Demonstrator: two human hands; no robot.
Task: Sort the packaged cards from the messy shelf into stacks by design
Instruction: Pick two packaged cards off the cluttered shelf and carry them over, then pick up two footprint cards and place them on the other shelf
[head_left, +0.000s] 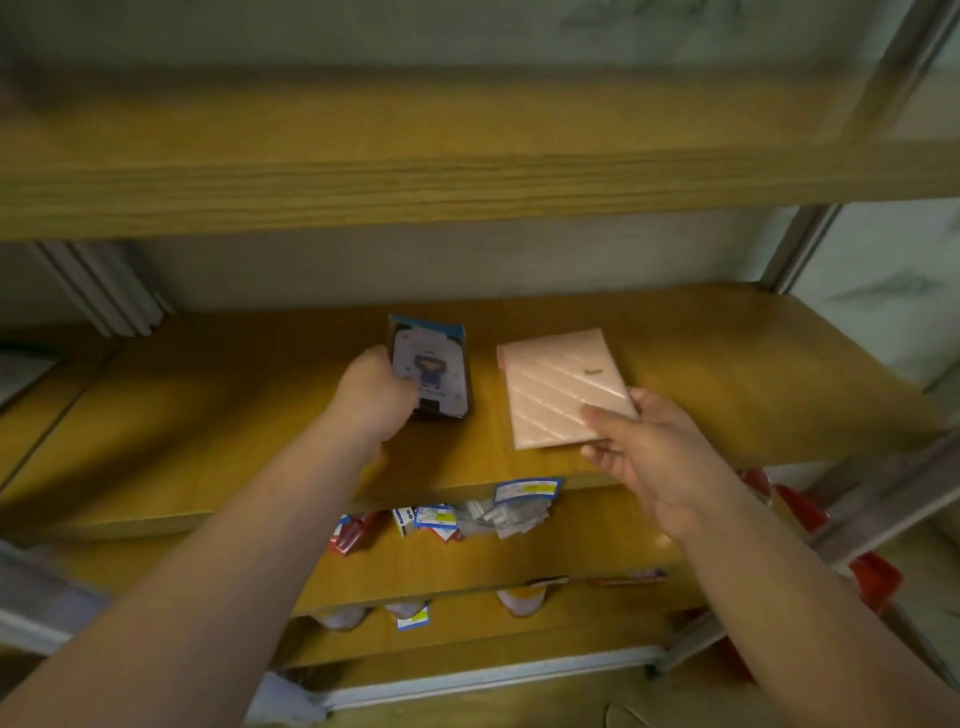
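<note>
Two card packs: blue cartoon, pink striped.

Nothing here that I can actually read. The pink packet carries a tiny gold mark near its middle, too small and blurred for me to make out. The blue-edged card pack shows a cartoon figure with a dark band of print under it, and that is just smear from where I sit. Down on the lower shelf, the blue-and-white packets have yellow label strips and fine print, none of it legible to me.
</note>
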